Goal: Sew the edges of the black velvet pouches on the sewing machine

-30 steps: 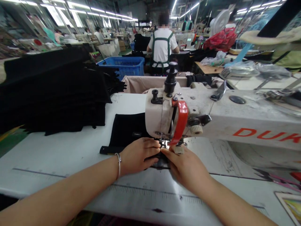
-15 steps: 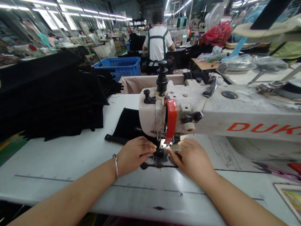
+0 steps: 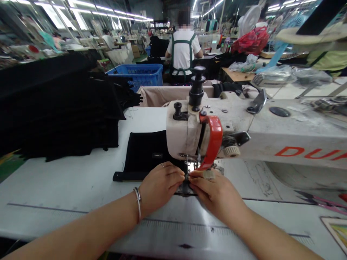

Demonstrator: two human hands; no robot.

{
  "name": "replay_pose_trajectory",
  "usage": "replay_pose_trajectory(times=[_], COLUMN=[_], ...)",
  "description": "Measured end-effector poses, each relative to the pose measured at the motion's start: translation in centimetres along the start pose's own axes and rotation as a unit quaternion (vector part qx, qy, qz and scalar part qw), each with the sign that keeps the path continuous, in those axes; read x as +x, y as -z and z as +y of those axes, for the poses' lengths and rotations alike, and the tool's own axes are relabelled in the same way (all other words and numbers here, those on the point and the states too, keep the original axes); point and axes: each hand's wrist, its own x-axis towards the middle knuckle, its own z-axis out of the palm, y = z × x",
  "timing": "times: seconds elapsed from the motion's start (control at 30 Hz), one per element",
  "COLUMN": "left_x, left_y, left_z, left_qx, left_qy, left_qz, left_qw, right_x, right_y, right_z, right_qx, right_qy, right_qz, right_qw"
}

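A black fabric piece [image 3: 143, 148] with a small label [image 3: 157, 155] lies flat on the white table, its right part under the sewing machine's head [image 3: 177, 131]. A thick folded strip [image 3: 127, 176] runs along its near edge. My left hand [image 3: 164, 184] is closed on this near edge, fingertips just left of the metal presser foot [image 3: 191, 167]. Close in front of the foot, my right hand [image 3: 217, 187] pinches the fabric's right end, its fingertips almost meeting those of the left. A red lever guard [image 3: 214, 141] hangs over the right fingers. The pinched edge is mostly hidden.
A tall black fabric stack [image 3: 59, 112] covers the table's left side. Scissors [image 3: 320, 200] lie at the right. Behind the table are a blue crate [image 3: 143, 74] and a cloth-lined bin [image 3: 173, 94]. Farther off, a person [image 3: 183, 50] sits facing away.
The fabric has swung round so its near edge lies straighter and closer to me. My right hand has come left toward the left fingertips. The machine appears farther right in view.
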Motion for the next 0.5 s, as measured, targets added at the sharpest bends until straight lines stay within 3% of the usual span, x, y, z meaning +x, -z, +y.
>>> replay_pose_trajectory(times=[0.5], left_x=[1.9], left_y=[-0.2], left_z=[-1.5], left_qx=[0.020], left_qy=[0.027], left_qz=[0.004], left_qw=[0.999], right_x=[1.1], right_y=[-0.6], right_z=[1.4], right_qx=[-0.078], right_qy=[-0.008], right_qz=[0.013], right_qw=[0.997])
